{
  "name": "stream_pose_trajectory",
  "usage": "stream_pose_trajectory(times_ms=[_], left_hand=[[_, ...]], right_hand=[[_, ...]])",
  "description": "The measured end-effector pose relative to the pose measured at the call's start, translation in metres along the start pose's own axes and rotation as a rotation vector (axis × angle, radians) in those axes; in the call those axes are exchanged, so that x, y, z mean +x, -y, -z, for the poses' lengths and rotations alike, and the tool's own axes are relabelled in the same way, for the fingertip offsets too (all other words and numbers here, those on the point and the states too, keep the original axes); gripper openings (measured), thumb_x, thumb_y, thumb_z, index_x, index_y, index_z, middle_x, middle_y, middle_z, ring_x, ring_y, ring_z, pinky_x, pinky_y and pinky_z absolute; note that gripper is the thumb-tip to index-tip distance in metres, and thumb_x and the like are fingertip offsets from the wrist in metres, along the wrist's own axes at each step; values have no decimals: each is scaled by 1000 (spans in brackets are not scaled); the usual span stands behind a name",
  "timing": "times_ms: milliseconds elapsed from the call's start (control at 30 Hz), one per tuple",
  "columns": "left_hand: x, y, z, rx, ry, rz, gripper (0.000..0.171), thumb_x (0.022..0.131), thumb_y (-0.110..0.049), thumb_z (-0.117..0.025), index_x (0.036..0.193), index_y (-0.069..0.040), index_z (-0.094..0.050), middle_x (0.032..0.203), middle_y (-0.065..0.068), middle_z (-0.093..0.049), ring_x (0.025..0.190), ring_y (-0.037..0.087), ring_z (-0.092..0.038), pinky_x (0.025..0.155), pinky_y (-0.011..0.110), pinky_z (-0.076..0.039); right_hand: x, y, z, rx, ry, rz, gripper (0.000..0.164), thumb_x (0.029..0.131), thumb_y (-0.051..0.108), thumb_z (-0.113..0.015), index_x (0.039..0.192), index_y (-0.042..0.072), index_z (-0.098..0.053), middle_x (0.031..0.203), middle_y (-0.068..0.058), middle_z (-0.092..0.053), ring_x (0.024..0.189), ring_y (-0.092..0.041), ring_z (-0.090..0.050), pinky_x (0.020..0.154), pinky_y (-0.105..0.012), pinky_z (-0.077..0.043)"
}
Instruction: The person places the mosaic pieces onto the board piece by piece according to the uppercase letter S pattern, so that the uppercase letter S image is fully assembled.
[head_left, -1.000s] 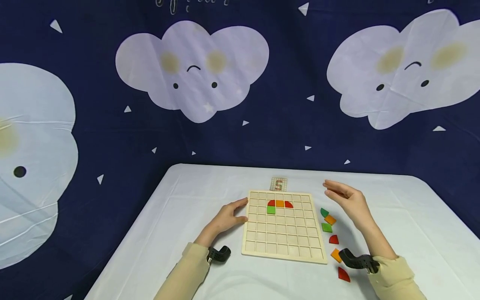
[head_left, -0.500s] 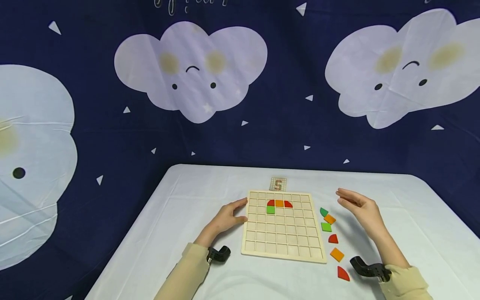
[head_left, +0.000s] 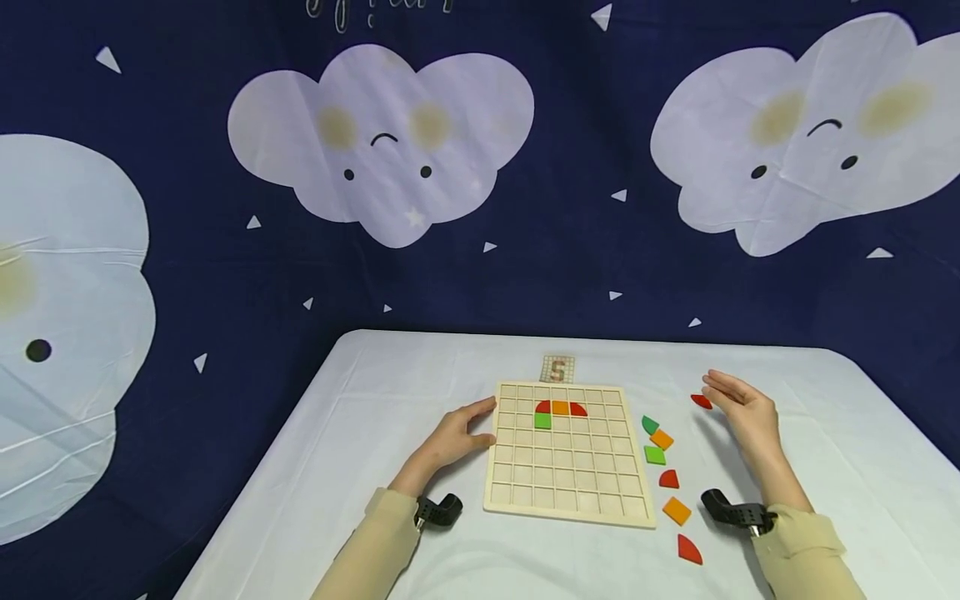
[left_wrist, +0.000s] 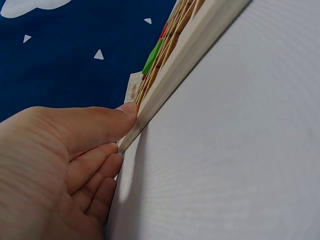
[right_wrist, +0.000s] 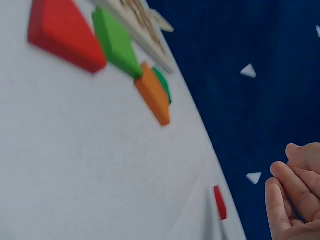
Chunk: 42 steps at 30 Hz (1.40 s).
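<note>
The pale wooden grid board (head_left: 570,500) lies on the table, with two red quarter-round pieces, an orange square (head_left: 560,407) and a green square (head_left: 543,421) near its top. My left hand (head_left: 448,437) touches the board's left edge, its forefinger and thumb spread along it. In the left wrist view the thumb tip meets that edge, with the other fingers below. My right hand (head_left: 746,417) is to the right of the board, fingers extended and holding nothing. A red quarter-round piece (head_left: 701,402) lies close by its fingertips; the right wrist view shows this red piece (right_wrist: 220,202) apart from the hand.
Between board and right hand runs a loose line of pieces: dark green (head_left: 650,425), orange (head_left: 662,439), light green (head_left: 655,455), red (head_left: 669,479), orange (head_left: 677,511) and red (head_left: 689,549). A small pattern card (head_left: 557,368) lies behind the board. A dark curtain hangs behind.
My right hand has moved to the right, away from the board. A red piece that was out of view now shows beside its fingertips. My left hand stays at the board's edge.
</note>
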<state>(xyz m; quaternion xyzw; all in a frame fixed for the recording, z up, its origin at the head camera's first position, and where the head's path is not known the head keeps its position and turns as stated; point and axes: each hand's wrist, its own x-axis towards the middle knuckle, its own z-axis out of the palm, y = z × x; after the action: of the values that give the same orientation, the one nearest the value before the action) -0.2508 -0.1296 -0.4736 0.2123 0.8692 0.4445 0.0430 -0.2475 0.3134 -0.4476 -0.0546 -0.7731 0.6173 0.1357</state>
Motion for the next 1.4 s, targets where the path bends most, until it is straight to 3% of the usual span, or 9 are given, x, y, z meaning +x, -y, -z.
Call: stream_pose_trajectory(times_ms=[200,300,433,533,600,800,933,1100,1400], left_hand=[[0,0,-1,-3,4,-4,65,84,-12,-71,141,-2,-42,140,11,-47,132,26,-37,109,41,-29],[0,1,-2,-5,4,-8,65,84,-11,-71,141,-1,-42,140,11,-46,132,27,-37,108,41,-30],[1,1,-3,1,3,-8,64,84,-11,-71,141,-2,-42,140,11,-46,132,27,-37,108,41,-31],[1,0,-2,6,2,-8,64,84,-11,-71,141,-2,-43,140,11,-46,132,27,-37,108,41,-31],[1,0,-2,9,0,-9,64,84,-12,-71,140,-2,-43,140,11,-46,132,27,-37,108,42,-31],[0,0,-1,19,-4,-29,64,84,-11,-70,140,-1,-42,140,12,-46,132,28,-38,107,42,-31],[1,1,-1,47,-10,-47,63,84,-10,-70,140,1,-43,139,14,-46,131,30,-39,107,41,-33],[1,0,0,24,-3,-20,64,84,-10,-70,140,-1,-43,141,12,-45,132,28,-37,108,41,-31],[0,0,-1,7,5,-1,63,84,-10,-71,140,-1,-43,142,10,-45,133,26,-36,108,40,-30]], right_hand=[[7,-7,3,-58,-16,-54,53,87,26,-69,131,0,-55,94,25,-65,84,16,-54,72,-3,-42],[10,-14,4,-238,-19,-8,52,90,24,-65,131,-6,-52,106,5,-69,82,17,-50,68,-4,-43],[14,-25,5,-514,-17,66,45,91,19,-62,127,-6,-55,119,-22,-61,94,-11,-62,71,-17,-48],[16,-31,4,-591,-1,91,43,90,15,-63,126,-7,-55,119,-25,-60,105,-38,-59,81,-37,-49],[17,-33,3,-599,6,106,42,89,11,-64,125,-7,-55,118,-26,-59,105,-41,-58,85,-48,-46],[17,-35,2,-611,-7,168,36,87,5,-64,121,-6,-58,113,-25,-62,102,-42,-58,85,-52,-44],[17,-37,0,-619,-27,197,33,87,5,-63,118,-5,-61,110,-24,-64,99,-41,-60,82,-46,-45],[16,-36,-2,-610,-58,186,32,87,10,-66,116,-4,-63,107,-21,-66,94,-35,-63,70,-19,-44],[14,-4,-11,-442,-96,229,39,86,19,-71,118,-1,-64,111,-23,-64,85,6,-59,69,-1,-40]])
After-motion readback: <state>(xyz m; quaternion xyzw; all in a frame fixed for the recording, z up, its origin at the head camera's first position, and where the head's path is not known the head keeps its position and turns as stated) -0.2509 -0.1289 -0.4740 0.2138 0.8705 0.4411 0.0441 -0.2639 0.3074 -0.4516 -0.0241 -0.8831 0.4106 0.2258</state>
